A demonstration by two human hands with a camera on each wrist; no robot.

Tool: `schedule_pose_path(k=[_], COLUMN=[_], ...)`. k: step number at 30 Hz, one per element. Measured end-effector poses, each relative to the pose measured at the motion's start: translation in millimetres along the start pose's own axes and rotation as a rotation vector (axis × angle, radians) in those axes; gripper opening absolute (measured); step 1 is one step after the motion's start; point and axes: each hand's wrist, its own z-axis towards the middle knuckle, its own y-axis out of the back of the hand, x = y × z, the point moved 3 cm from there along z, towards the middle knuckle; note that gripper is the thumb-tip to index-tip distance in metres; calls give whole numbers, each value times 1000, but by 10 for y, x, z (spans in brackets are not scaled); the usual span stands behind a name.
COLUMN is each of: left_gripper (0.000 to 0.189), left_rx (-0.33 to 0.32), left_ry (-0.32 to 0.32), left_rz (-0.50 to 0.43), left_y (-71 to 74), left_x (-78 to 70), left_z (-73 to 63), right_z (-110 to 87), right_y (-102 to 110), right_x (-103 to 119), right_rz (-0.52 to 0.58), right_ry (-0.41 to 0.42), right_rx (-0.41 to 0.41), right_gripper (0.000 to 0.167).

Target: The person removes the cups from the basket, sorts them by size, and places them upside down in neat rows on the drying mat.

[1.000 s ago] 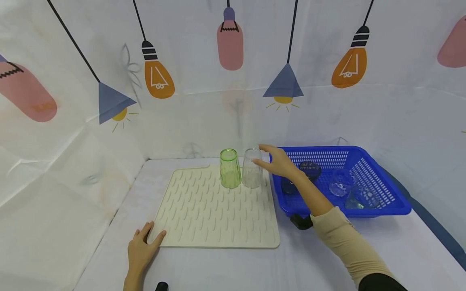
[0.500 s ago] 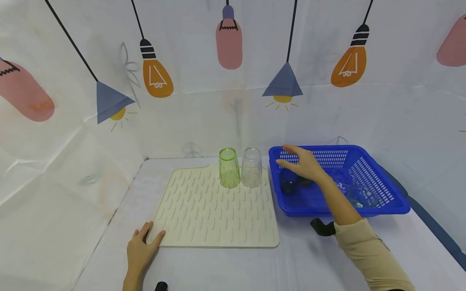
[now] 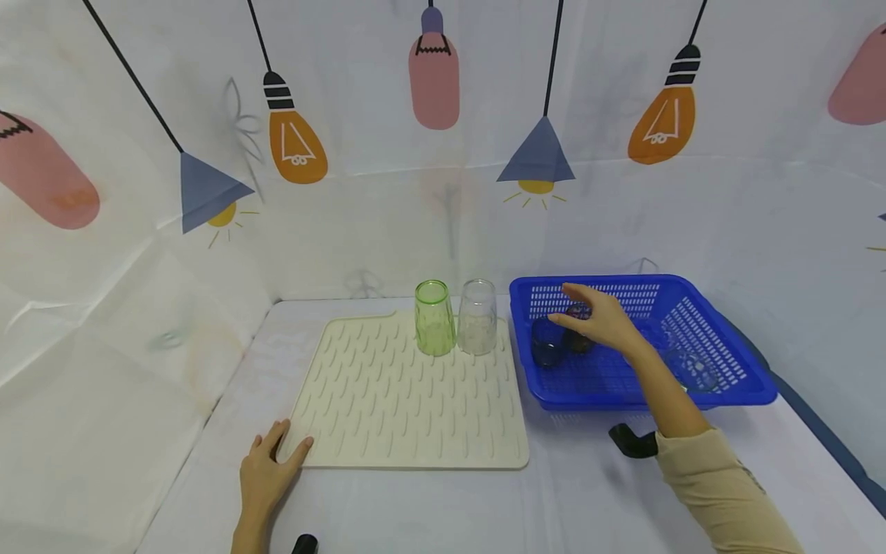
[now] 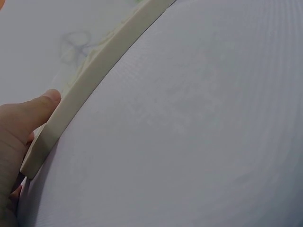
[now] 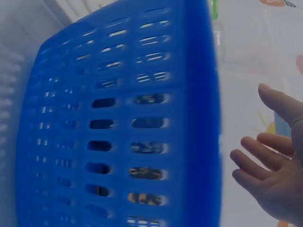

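My left hand point(image 3: 266, 471) rests at the near left corner of a cream ridged drying mat point(image 3: 408, 419), its thumb and fingers spread around the corner. In the left wrist view the thumb point(image 4: 45, 106) touches the mat's edge. A green glass point(image 3: 434, 319) and a clear glass point(image 3: 477, 318) stand upside down side by side at the mat's back right. Over the blue plastic basket point(image 3: 734, 397), my right hand point(image 3: 601, 317) hovers with thumb and fingers apart, holding nothing. Under it in the basket lie a dark blue glass point(image 3: 547, 344) and a dark patterned glass point(image 3: 578, 338).
Clear glassware point(image 3: 692, 371) lies in the basket's right part, partly behind the right forearm. A white cloth covers the table point(image 3: 415, 512). A white curtain point(image 3: 388, 231) printed with lamps hangs behind. In the right wrist view, the basket's slotted wall point(image 5: 123, 137) is close by.
My right hand has moved away from the clear glass, rightward over the basket, uncovering the dark blue glass. The clear glass stays standing on the mat. My left hand keeps its place.
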Motion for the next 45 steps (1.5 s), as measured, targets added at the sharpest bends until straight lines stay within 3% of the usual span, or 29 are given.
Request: schedule_pose_path(k=[9, 31, 35, 40, 43, 45], left_gripper=[53, 54, 53, 53, 53, 53], left_rx=[-2, -29, -35, -20, -16, -16], left_ry=[-3, -33, -39, -25, -22, -23], left_rz=[-16, 1, 7, 7, 4, 0], left_y=[3, 18, 21, 17, 14, 12], left_x=[-3, -8, -10, -26, -28, -23], left_z=[-4, -22, -17, -22, -26, -28], right_z=[-98, -784, -801, -772, -791, -826], right_y=[-8, 196, 193, 143, 161, 197], right_x=[-159, -749, -1140, -1993, -2209, -2196], right_rz=[55, -26, -38, -109, -118, -107], right_ry=[-34, -189, -221, -252, -258, -268], right_rx=[-18, -167, -181, -247, -260, -251], right_gripper=[71, 72, 79, 85, 88, 87])
